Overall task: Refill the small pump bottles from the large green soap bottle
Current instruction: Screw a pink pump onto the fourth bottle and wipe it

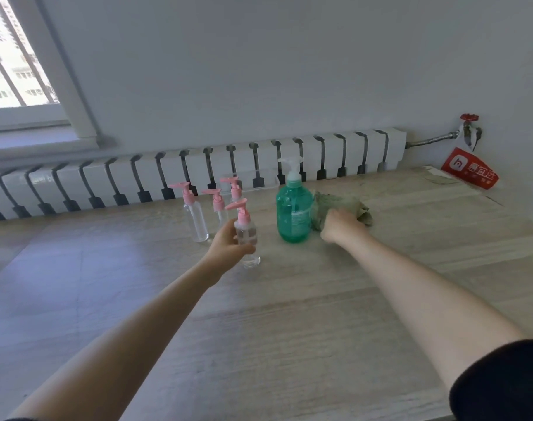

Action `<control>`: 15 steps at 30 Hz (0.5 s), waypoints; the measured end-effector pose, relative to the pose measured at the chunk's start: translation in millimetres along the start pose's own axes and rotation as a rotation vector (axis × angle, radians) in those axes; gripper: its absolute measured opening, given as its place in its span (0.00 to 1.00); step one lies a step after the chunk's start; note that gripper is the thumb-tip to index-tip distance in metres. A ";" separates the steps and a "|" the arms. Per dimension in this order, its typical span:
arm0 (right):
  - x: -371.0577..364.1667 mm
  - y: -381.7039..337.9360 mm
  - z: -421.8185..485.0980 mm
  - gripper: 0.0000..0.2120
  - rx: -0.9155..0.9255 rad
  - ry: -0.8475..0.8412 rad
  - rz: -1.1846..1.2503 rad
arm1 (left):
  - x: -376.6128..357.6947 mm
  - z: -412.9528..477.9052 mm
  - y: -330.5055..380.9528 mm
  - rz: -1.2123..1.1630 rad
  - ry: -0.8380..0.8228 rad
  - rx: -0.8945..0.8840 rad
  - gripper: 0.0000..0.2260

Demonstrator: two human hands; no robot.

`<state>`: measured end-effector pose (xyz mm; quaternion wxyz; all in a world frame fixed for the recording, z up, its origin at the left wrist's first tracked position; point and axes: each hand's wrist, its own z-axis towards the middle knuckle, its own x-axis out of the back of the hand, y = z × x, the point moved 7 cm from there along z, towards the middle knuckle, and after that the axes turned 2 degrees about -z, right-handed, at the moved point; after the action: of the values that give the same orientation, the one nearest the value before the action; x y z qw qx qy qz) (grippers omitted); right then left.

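The left grip (228,242) is closed around the nearest small pump bottle (247,230), thumb on one side and fingers curled across its lower front. The bottle stands upright on the desk (289,314), at about 8 o'clock from the large green soap bottle (293,217) and close to it. Three more small pump bottles (219,208) stand in a loose cluster at 10 to 11 o'clock from the held one. They look clear and empty, and all have their pink pumps on.

The right grip (339,226) lies on a crumpled green cloth (335,203) at 3 o'clock from the soap bottle. Whether its fingers clutch the cloth or only press on it cannot be told. The cloth sits right against the bottle's side.

No refilling seems to have begun, since every pump is on, including the white one on the soap bottle.

The risks are likely these:
- The small bottles are slim, light and top-heavy, so a careless lift or swing of the held one could knock over its neighbours.
- Pulling the cloth away could nudge the soap bottle.
- Pouring thick soap from a wide mouth into a narrow neck would probably spill over it, leaving the small bottle slippery in the hand and the desk smeared.
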<state>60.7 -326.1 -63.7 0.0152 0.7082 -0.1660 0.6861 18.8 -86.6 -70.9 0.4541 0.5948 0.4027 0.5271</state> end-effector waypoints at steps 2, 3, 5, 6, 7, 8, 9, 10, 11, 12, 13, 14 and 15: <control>-2.6 3.8 -4.3 0.12 0.033 -0.028 -0.148 | 0.6 1.3 -0.1 0.053 0.007 -0.017 0.20; 0.8 5.2 -6.8 0.10 0.039 0.000 -0.203 | 1.5 2.1 -0.4 0.079 0.021 -0.031 0.19; 8.0 8.6 -10.7 0.11 0.037 0.054 -0.256 | 3.9 3.8 -1.9 0.110 0.071 -0.044 0.18; 9.7 9.7 -12.0 0.12 0.032 0.066 -0.256 | 5.0 4.2 -3.1 0.120 0.104 -0.042 0.19; 12.2 10.8 -14.1 0.11 0.026 0.065 -0.239 | 4.9 4.3 -3.9 0.126 0.134 -0.041 0.19; 15.5 11.0 -17.5 0.10 0.019 0.040 -0.207 | 4.0 3.5 -4.2 0.135 0.161 -0.041 0.20; 20.0 10.3 -21.7 0.09 0.009 -0.002 -0.155 | 2.8 2.3 -4.1 0.144 0.182 -0.043 0.21; 23.6 8.6 -24.3 0.08 0.002 -0.065 -0.081 | 1.8 0.7 -3.7 0.159 0.196 -0.043 0.23; 25.7 5.8 -25.7 0.07 0.011 -0.144 0.015 | 0.6 -0.7 -3.3 0.176 0.199 -0.039 0.25; 27.7 0.6 -27.4 0.08 0.034 -0.224 0.113 | -0.4 -2.1 -3.1 0.187 0.190 -0.033 0.27; 29.2 -5.3 -32.2 0.09 0.059 -0.311 0.193 | -1.6 -4.2 -3.3 0.187 0.173 -0.028 0.29; 30.0 -10.7 -37.4 0.11 0.075 -0.403 0.249 | -2.1 -5.0 -3.2 0.176 0.154 -0.025 0.30; 29.2 -13.6 -45.1 0.13 0.078 -0.481 0.278 | -2.3 -7.3 -3.0 0.158 0.138 -0.026 0.30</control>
<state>20.6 -308.3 -29.8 -0.1460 0.8210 -0.2340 0.4998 11.2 -87.1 -74.2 0.3901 0.5808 0.3780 0.6063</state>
